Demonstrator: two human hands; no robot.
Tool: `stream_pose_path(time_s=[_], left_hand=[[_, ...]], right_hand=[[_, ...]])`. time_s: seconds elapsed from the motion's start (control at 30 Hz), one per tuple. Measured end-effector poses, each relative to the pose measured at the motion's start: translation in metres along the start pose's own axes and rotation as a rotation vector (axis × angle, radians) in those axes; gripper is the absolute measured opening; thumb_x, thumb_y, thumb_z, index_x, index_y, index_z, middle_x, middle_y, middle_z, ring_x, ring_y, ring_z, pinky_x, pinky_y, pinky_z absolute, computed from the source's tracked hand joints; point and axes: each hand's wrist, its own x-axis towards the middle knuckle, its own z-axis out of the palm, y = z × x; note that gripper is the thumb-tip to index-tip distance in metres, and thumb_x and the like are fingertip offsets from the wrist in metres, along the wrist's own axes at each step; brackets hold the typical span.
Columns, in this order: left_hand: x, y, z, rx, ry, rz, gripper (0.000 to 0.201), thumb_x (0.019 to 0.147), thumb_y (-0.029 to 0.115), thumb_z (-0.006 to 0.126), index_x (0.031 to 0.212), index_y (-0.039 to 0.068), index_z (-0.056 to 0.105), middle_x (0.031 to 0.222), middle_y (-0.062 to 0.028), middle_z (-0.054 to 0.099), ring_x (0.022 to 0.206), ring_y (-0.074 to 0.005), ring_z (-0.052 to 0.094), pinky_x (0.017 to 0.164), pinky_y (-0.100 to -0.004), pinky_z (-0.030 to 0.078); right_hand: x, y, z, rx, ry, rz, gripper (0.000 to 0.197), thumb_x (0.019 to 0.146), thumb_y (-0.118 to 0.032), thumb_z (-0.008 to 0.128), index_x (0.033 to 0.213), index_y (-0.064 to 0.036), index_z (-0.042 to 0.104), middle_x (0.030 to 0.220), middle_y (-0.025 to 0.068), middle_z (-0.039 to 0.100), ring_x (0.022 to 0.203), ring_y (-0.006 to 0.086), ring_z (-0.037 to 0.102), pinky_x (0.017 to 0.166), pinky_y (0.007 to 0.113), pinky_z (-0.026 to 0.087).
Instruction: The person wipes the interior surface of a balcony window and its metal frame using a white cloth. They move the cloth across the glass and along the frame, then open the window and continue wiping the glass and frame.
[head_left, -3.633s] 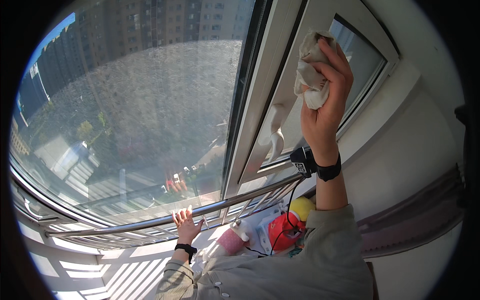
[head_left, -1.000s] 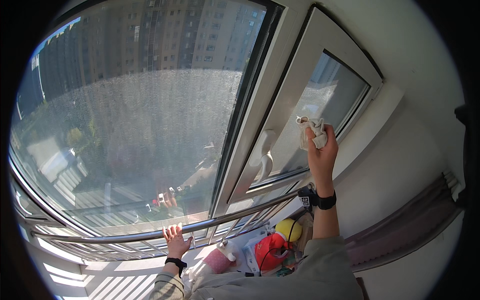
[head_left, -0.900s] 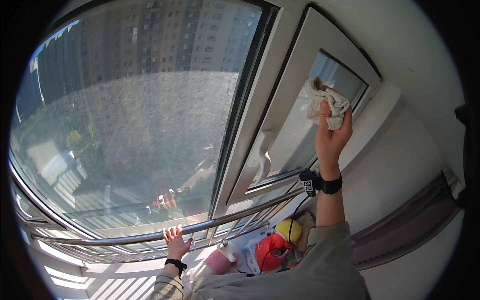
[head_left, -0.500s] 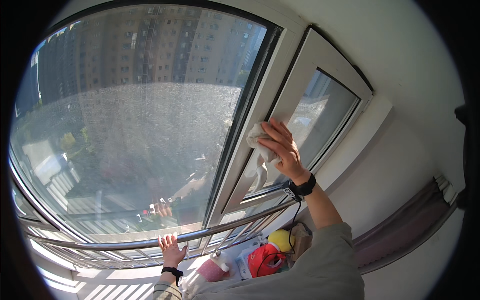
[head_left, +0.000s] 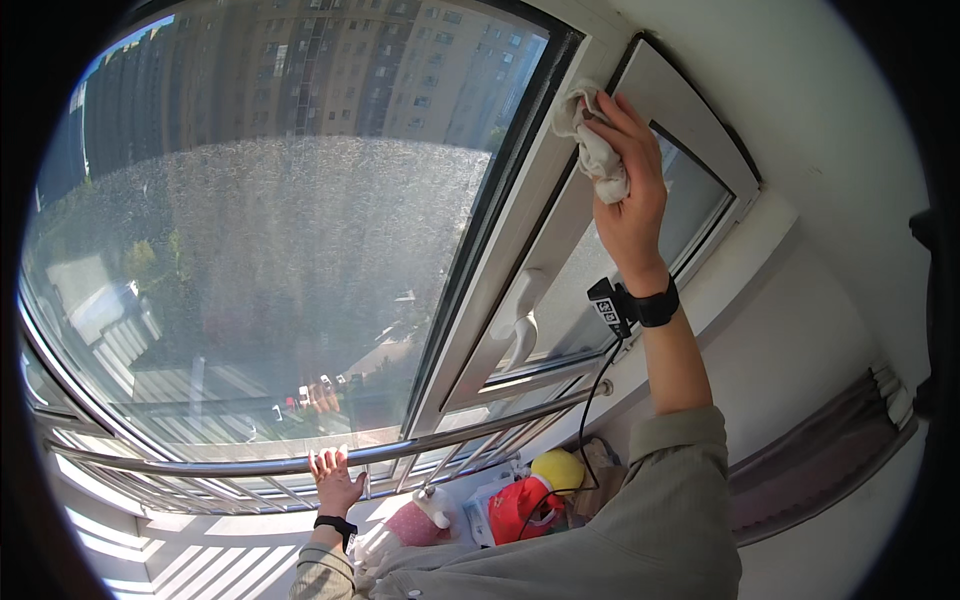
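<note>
A crumpled white cloth (head_left: 600, 160) is in my right hand (head_left: 637, 190), pressed against the upper part of the white window frame (head_left: 560, 215) beside the narrow sash. Below it on that frame sits a white window handle (head_left: 523, 325), which my hand does not touch. My left hand (head_left: 337, 483) rests on the shiny metal railing (head_left: 250, 466), its fingers laid over the bar. A large glass pane (head_left: 290, 250) stands to the left of the frame, hazy and streaked in the sunlight.
On the sill behind the railing lie a pink and white plush toy (head_left: 415, 522), a red bag (head_left: 522, 508) and a yellow round thing (head_left: 558, 468). A black cable (head_left: 583, 420) hangs from my right wrist. A dark curtain (head_left: 820, 460) hangs at the right.
My right hand has moved up along the window frame with the cloth, leaving the handle in plain view. My left hand stays on the railing.
</note>
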Motion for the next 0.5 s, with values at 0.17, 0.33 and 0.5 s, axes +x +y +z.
stream_pose_path(time_s=[0.17,0.33,0.5], left_hand=[[0.001,0.001,-0.003,-0.037,-0.012,-0.027,0.072,0.072,0.047,0.072,0.126,0.004,0.052,0.124,-0.0172,0.050,0.127,-0.0330,0.039,0.117,-0.0555,0.010],[0.002,0.003,-0.006,0.052,-0.066,-0.047,0.075,0.073,0.050,0.071,0.129,0.005,0.051,0.124,-0.0173,0.050,0.126,-0.0330,0.039,0.116,-0.0550,0.012],[0.001,0.002,-0.002,0.019,0.006,-0.009,0.075,0.073,0.049,0.073,0.130,0.007,0.050,0.124,-0.0158,0.050,0.126,-0.0327,0.039,0.115,-0.0550,0.013]], right_hand=[[-0.096,-0.108,-0.012,0.101,-0.612,0.078,0.040,0.066,0.006,0.071,0.102,-0.0100,0.067,0.123,0.0037,0.065,0.128,0.0252,0.052,0.116,0.050,0.029],[-0.036,-0.079,-0.044,-0.173,-0.300,0.079,0.048,0.066,0.009,0.070,0.110,-0.0077,0.063,0.120,0.0064,0.066,0.124,0.0266,0.055,0.115,0.050,0.028],[-0.058,-0.074,0.001,-0.276,-0.078,0.172,0.061,0.067,0.012,0.069,0.124,-0.0083,0.061,0.141,0.0102,0.052,0.135,0.0310,0.043,0.113,0.049,0.031]])
